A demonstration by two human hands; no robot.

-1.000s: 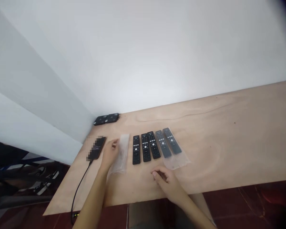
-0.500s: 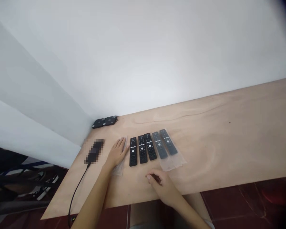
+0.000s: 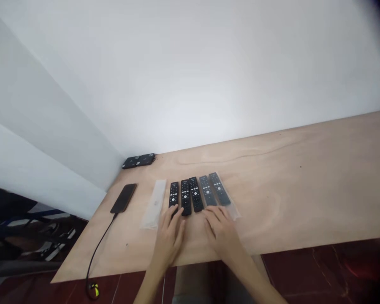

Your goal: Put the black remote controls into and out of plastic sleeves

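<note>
1. Item group: five black remote controls [image 3: 195,194] lie side by side on the table, near its far edge, left of centre. The long axes run near to far, tilting progressively toward the right; the units are close together, nearly touching.
2. Left hand [image 3: 169,240]: located at the near end of the row and nearer the left units. The fingers [image 3: 175,215] extend farward, partly spread, and cover the near ends of the leftmost remote and the second remote from the left [image 3: 185,198]. Whether they are gripping either unit cannot be determined.
3. Right hand [image 3: 221,232]: located at the near end of the right units, nearer the fourth remote from the left [image 3: 208,191]. The fingers [image 3: 210,215] are open and slightly curved, with no unit gripped.
4. Containers: a clear plastic sleeve [image 3: 153,204] lies flat left of the row, with no remote inside. A second clear plastic sleeve [image 3: 233,212] lies beneath or around the two rightmost remotes; its edge shows at their near right.
5. Surroundings: a black smartphone [image 3: 123,198] lies farther left on the plywood table [image 3: 288,190], its black cable [image 3: 98,249] running off the near edge. Two flat black devices [image 3: 138,161] sit in the far left corner against the white wall [image 3: 190,76]
</note>
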